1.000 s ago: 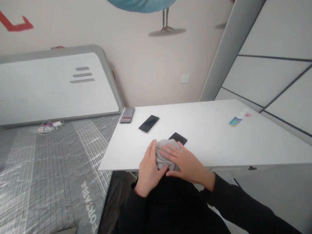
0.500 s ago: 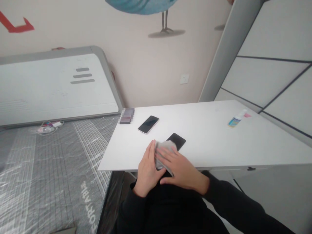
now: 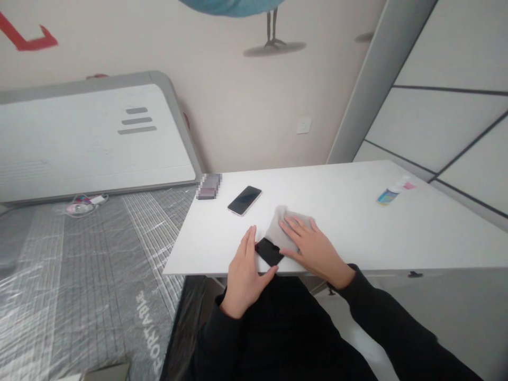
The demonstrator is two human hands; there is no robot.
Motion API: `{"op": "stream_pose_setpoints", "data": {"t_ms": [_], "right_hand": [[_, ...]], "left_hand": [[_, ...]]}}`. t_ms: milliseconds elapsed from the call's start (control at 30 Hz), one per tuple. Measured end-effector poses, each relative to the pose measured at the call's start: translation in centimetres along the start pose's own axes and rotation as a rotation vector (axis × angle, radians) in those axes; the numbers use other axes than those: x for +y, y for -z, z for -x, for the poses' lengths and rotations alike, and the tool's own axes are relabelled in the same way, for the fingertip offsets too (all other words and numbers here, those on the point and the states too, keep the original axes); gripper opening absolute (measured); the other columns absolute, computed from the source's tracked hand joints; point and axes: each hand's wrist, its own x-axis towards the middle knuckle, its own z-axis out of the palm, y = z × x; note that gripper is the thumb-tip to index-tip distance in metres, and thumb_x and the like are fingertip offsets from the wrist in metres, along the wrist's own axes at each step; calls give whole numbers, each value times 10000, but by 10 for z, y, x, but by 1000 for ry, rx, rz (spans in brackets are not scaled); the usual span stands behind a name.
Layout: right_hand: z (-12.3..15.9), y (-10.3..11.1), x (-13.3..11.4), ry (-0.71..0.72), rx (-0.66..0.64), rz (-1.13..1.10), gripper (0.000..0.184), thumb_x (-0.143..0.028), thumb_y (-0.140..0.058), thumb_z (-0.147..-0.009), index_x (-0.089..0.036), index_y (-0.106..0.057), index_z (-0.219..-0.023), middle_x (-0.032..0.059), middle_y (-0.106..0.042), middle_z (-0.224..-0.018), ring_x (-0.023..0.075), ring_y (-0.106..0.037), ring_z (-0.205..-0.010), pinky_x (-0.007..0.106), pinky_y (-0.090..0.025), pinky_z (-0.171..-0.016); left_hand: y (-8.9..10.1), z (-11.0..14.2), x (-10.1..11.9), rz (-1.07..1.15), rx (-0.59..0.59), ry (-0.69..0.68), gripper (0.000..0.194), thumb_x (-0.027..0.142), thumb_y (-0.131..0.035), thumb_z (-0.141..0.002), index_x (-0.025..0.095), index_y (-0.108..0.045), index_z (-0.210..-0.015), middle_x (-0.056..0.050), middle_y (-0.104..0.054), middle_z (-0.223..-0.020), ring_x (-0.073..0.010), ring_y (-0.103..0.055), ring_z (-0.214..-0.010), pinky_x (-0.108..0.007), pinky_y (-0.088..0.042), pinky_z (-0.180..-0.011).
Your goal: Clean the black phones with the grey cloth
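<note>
A black phone [image 3: 269, 251] lies near the front edge of the white table [image 3: 357, 222]. My left hand [image 3: 245, 275] grips its near end between thumb and fingers. My right hand [image 3: 313, 248] lies flat, fingers spread, pressing a grey cloth [image 3: 282, 226] onto the far part of that phone. Most of the phone is hidden under the cloth and my hand. A second phone [image 3: 244, 200] with a light rim lies screen up, farther back on the left.
A small spray bottle [image 3: 391, 192] with a blue label lies at the table's far right. A blurred small object [image 3: 209, 186] sits at the back left corner. A plastic-wrapped mattress [image 3: 79, 275] and a white headboard [image 3: 91, 137] lie to the left.
My right hand has slid the cloth away from me along the phone, uncovering its near end. My left hand has stayed at the near end.
</note>
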Motion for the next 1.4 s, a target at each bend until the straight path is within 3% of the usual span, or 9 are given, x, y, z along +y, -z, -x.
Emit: {"op": "stream_pose_setpoints", "data": {"t_ms": [133,300,400,567,933,1067,1200,1333,1400], "right_hand": [[14,-2,5,238,-62,-77,917,-808,-394,-950,-192,-331,-1626,141,-434,-1628,340,-412,-1500,640,-294,-1228],[23,-3,14,11,30,19,828,-746,-362,-998,-190,-378,-1610,168,-434,-1621,440,-375,-1497,753,-301,-1151],[23,-5,8,175,-21,-44,938,-846,-421,-910,-246,-340,-1628,105,-413,-1645,399,-343,-1524,679,-312,-1196],[16,-9,7,17,79,20,842,-762,-412,-974,-200,-398,-1601,143,-462,-1608,448,-319,-1522,755,-295,-1158],[4,-5,4,193,22,-43,962,-849,-430,-906,-206,-362,-1618,131,-445,-1621,372,-383,-1511,629,-307,-1223],[7,-9,2,49,76,-10,837,-751,-422,-980,-172,-429,-1585,195,-474,-1588,414,-433,-1471,700,-314,-1177],[9,-14,7,259,-6,-87,957,-841,-444,-908,-244,-303,-1642,128,-436,-1629,360,-440,-1477,619,-317,-1215],[9,-14,13,1,117,38,829,-752,-358,-995,-176,-431,-1586,209,-493,-1569,437,-466,-1438,745,-276,-1160],[9,-12,10,165,45,-31,966,-839,-419,-918,-172,-370,-1614,179,-472,-1596,400,-424,-1478,673,-282,-1207]], "left_hand": [[1,0,2,5,-10,8,1073,211,-772,-786,246,-112,-1632,-180,-384,-1638,-332,-420,-1507,-508,-439,-1192],[2,0,2,5,-8,15,1049,279,-784,-825,264,-113,-1631,-169,-375,-1645,-327,-454,-1483,-497,-450,-1184],[1,1,1,10,-5,22,1064,234,-786,-808,276,-111,-1629,-160,-372,-1649,-327,-436,-1496,-502,-448,-1187],[-2,2,-4,4,14,20,1047,245,-785,-818,289,-121,-1627,-160,-379,-1646,-325,-512,-1437,-511,-475,-1164],[-2,2,-5,19,5,43,1039,201,-771,-798,266,-147,-1627,-160,-372,-1655,-329,-403,-1520,-529,-426,-1208],[-1,3,-2,20,0,44,1025,273,-776,-823,258,-143,-1629,-166,-366,-1657,-332,-412,-1515,-536,-420,-1211],[-1,3,1,15,-11,59,1039,207,-760,-799,262,-142,-1632,-151,-357,-1666,-320,-381,-1534,-527,-410,-1223],[0,3,2,23,-15,52,1035,270,-772,-821,248,-132,-1635,-167,-356,-1662,-330,-391,-1526,-533,-417,-1215],[1,2,1,26,-23,45,1045,230,-770,-800,247,-139,-1633,-167,-352,-1664,-332,-377,-1534,-535,-401,-1225]]}}
